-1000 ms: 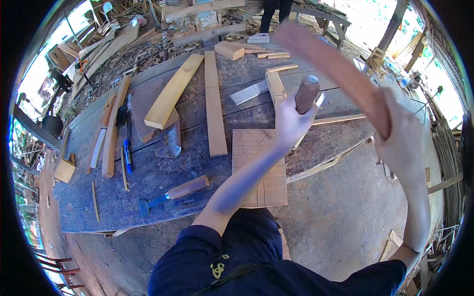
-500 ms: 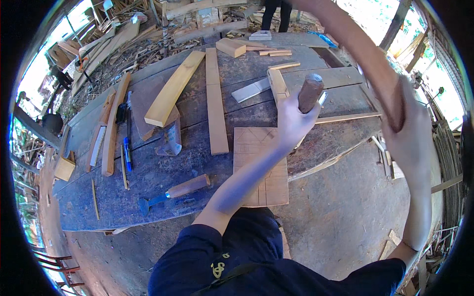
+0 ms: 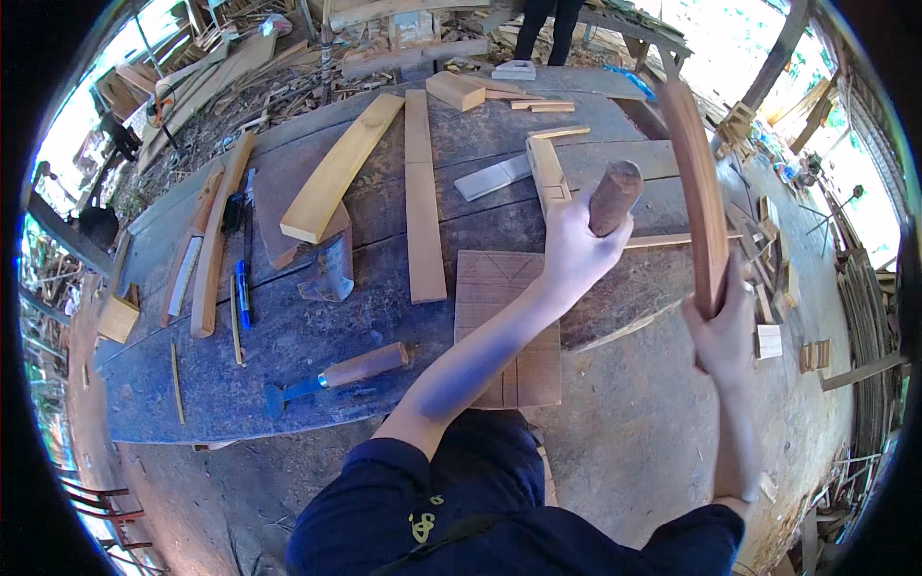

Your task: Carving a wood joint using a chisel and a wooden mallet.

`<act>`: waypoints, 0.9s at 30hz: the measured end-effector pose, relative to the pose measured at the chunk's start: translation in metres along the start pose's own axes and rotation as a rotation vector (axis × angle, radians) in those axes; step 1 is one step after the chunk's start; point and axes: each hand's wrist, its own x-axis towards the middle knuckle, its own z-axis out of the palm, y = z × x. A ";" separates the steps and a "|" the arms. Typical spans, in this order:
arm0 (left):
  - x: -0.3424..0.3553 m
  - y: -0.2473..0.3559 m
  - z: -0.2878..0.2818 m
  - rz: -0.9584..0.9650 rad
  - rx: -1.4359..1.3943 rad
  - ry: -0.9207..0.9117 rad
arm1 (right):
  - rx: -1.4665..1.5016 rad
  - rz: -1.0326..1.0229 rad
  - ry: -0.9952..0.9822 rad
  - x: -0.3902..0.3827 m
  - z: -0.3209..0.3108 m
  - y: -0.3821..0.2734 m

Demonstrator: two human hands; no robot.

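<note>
My left hand (image 3: 582,248) is wrapped round the thick wooden handle of a chisel (image 3: 616,195), its round butt facing up; the blade is hidden below my fist. Under that arm lies a flat wooden board (image 3: 483,288) with pencil lines, at the table's near edge. My right hand (image 3: 722,322) grips the lower end of a long brown wooden bar (image 3: 703,192), raised to the right of the chisel and apart from it. Just beyond my left hand are an upright-looking wood block (image 3: 547,168) and a try square's pale metal piece (image 3: 493,179).
The dark plank table (image 3: 384,259) bears a second chisel (image 3: 363,365), a blue pen (image 3: 243,296), a sandpaper piece (image 3: 331,272), a pale plank (image 3: 343,168) and a longer strip (image 3: 424,202). Wood offcuts (image 3: 768,340) lie on the floor at right. A person (image 3: 545,31) stands beyond the table.
My right hand has swung the wooden bar down and to the left, nearer the chisel. My left hand keeps its grip on the chisel, nearly in place.
</note>
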 end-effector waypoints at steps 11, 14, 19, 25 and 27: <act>0.003 0.008 -0.011 -0.035 -0.136 0.011 | 1.305 0.736 -0.009 -0.049 0.140 0.032; 0.005 0.006 -0.018 -0.061 -0.130 0.020 | 1.309 0.702 -0.022 -0.046 0.152 0.034; 0.011 -0.005 -0.022 -0.139 -0.204 0.070 | 1.197 0.789 -0.053 -0.040 0.161 0.034; 0.022 -0.017 -0.026 -0.271 -0.285 0.126 | 1.062 0.798 -0.047 -0.034 0.168 0.039; 0.025 -0.016 -0.028 -0.281 -0.357 0.122 | 1.093 0.757 -0.081 -0.030 0.162 0.033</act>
